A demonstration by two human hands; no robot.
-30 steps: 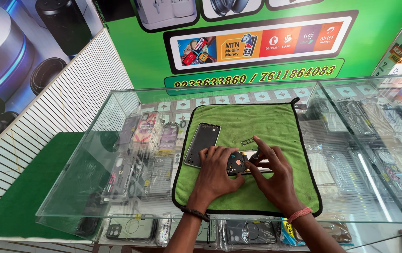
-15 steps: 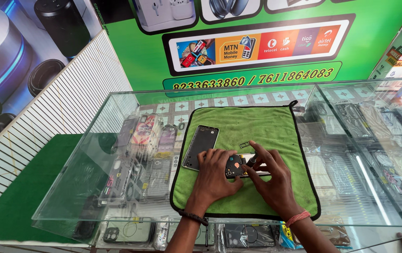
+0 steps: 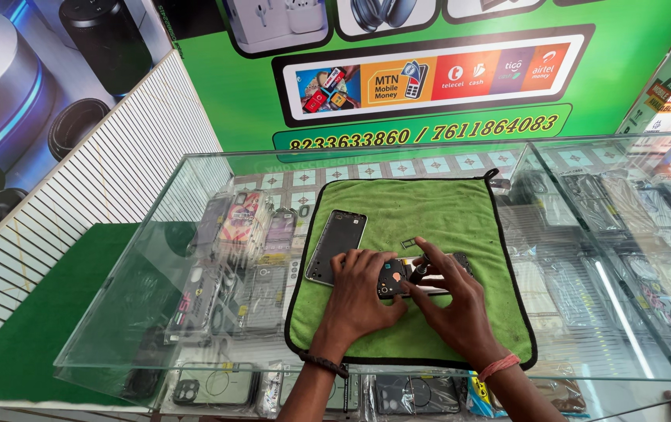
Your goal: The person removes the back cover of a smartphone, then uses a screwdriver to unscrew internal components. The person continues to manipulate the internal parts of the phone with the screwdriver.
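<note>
Green terry cloth (image 3: 445, 211), edged in black and roughly square, lies flat on a glass counter (image 3: 156, 258), its nap soft against the hard, clear top. At the near middle of the cloth rests an opened phone (image 3: 410, 275), a dark slab lying crosswise with its inner parts exposed. The left hand (image 3: 360, 295) comes in from the lower edge, palm down, fingers curled over the phone's left end and pressing on it. The right hand (image 3: 454, 301), a pink band at its wrist, lies palm down beside it, with fingers bent and fingertips pinched onto the phone's upper right part; whether they grip a small tool there cannot be told. The two hands sit close together, almost touching over the phone. Just left of them on the cloth lies a separate back cover (image 3: 336, 245), a flat grey rectangle with rounded corners, set at a slant. A tiny pale piece (image 3: 407, 243) sits on the cloth above the phone. Beneath the glass, shelves hold rows of phone cases (image 3: 245, 234) in clear wrappers.
</note>
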